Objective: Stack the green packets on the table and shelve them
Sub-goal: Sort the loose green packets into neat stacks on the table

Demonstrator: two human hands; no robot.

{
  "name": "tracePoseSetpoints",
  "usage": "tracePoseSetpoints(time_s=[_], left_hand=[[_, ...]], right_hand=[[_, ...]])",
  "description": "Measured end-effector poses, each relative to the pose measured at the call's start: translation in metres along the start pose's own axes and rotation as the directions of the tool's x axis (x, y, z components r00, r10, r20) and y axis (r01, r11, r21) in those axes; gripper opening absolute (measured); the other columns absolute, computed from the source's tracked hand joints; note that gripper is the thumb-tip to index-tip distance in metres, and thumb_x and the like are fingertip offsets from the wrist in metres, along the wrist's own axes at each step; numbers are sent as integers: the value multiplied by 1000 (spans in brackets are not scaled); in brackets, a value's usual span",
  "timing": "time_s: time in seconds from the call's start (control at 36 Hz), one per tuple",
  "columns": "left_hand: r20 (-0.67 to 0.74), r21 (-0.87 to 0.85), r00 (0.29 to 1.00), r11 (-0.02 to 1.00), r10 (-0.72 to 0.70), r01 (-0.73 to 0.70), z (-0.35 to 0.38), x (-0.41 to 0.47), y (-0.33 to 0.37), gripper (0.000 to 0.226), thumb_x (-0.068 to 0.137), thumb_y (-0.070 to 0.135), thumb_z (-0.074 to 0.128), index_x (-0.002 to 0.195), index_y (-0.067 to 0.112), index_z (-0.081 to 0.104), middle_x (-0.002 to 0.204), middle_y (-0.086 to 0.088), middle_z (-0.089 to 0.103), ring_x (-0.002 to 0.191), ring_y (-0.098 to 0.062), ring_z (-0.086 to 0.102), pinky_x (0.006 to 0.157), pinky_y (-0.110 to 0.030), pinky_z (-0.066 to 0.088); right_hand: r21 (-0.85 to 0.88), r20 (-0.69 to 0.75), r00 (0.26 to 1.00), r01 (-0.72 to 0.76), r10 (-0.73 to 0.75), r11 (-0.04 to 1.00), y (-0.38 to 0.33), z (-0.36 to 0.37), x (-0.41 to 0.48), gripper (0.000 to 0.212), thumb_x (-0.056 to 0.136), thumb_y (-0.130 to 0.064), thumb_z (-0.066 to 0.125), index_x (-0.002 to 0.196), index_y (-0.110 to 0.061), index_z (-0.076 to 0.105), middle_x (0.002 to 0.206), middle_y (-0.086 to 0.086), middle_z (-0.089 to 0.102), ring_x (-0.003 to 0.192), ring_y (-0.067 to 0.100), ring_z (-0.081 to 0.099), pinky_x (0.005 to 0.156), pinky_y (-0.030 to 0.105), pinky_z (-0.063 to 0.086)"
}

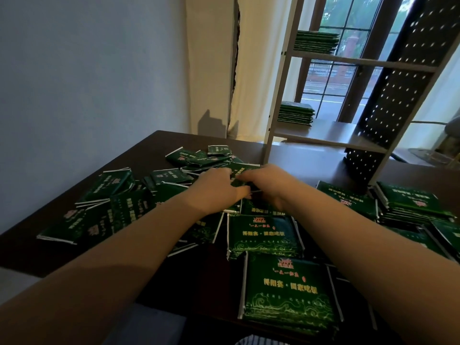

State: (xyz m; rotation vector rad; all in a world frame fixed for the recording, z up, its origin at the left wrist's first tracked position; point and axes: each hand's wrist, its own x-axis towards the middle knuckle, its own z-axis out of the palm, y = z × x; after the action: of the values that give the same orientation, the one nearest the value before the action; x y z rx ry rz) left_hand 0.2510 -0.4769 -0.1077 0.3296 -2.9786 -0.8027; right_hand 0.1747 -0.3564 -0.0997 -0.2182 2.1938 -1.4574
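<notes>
Green packets (271,235) mostly loose across counter (308,158); two stacks (296,114) already on shelf (331,134). Left hand (216,190), right hand (270,184) both gripping packets mid-counter. Most stacking, shelving left.

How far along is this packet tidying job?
Partly done. An upper-shelf stack and a lower-shelf stack are already put away. A front pile and a right pile sit gathered on the table. The left hand and right hand grip the held packets mid-table. The loose packets at left still need stacking and shelving.
</notes>
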Motion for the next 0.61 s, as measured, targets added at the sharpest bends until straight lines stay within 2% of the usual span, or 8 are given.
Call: tracePoseSetpoints(time_s=[0.11, 0.19, 0.31, 0.36, 0.42, 0.5, 0.56, 0.61], left_hand=[[33, -145, 999, 989, -2, 6, -6, -1, 15, 25, 94, 40, 60, 110, 21, 57, 104, 3, 60, 102, -19, 59, 85, -31, 48], [38, -256, 999, 966, -16, 25, -7, 5, 17, 34, 94, 31, 62, 125, 21, 54, 97, 10, 54, 86, -6, 51, 66, -15, 37], [52, -382, 996, 920, -70, 85, -13, 11, 18, 67, 91, 27, 67, 150, 12, 40, 140, -7, 51, 114, -16, 51, 82, -23, 40], [88, -452, 990, 881, -114, 142, -17, 15, 18, 62, 91, 25, 67, 147, 12, 44, 135, -6, 53, 112, -16, 51, 78, -23, 42], [127, -541, 981, 818, -150, 195, -20, 19, 16, 36, 92, 21, 63, 127, 13, 56, 121, -7, 58, 105, -17, 55, 82, -27, 45], [174, -633, 964, 728, -201, 265, -26, 21, 17, 7, 94, 13, 57, 101, 12, 60, 103, -13, 60, 91, -22, 57, 80, -36, 44], [184, -655, 957, 698, -225, 290, -29, 21, 19, 10, 95, 11, 57, 104, 14, 59, 98, -9, 60, 87, -19, 60, 81, -36, 47], [207, -682, 951, 663, -231, 309, -31, 23, 20, 38, 95, 8, 58, 131, 16, 49, 101, -7, 58, 92, -20, 65, 86, -37, 54]], right_hand=[[77, 15, 1000, -25, 24, 997, -2, 1, 2, 9, 90, -13, 68, 93, -7, 62, 83, 12, 66, 66, 20, 63, 57, 26, 55], [111, 19, 999, -53, 51, 992, -4, 1, 5, 5, 93, -13, 65, 92, -10, 61, 90, 12, 65, 75, 22, 66, 63, 30, 59], [158, 18, 995, -104, 102, 982, -6, -4, 6, 6, 94, -9, 61, 92, -10, 56, 95, 13, 60, 77, 23, 64, 63, 31, 59], [172, 45, 990, -137, 131, 976, -7, -8, 6, 8, 94, -9, 61, 92, -9, 53, 92, 13, 57, 72, 22, 62, 53, 27, 57], [140, 67, 987, -156, 148, 978, -9, -10, 6, 12, 92, -8, 64, 95, -9, 53, 94, 13, 58, 73, 23, 63, 47, 25, 54], [152, 116, 980, -175, 158, 973, -11, -11, 13, 25, 88, -4, 68, 108, -5, 54, 110, 19, 61, 82, 28, 69, 60, 32, 60], [155, 128, 981, -167, 148, 974, -13, -12, 16, 30, 87, -2, 68, 114, -3, 56, 108, 20, 64, 74, 27, 72, 54, 32, 58], [155, 135, 983, -142, 122, 978, -15, -14, 17, 34, 86, 0, 67, 117, -3, 56, 101, 19, 68, 63, 24, 73, 49, 29, 55]])
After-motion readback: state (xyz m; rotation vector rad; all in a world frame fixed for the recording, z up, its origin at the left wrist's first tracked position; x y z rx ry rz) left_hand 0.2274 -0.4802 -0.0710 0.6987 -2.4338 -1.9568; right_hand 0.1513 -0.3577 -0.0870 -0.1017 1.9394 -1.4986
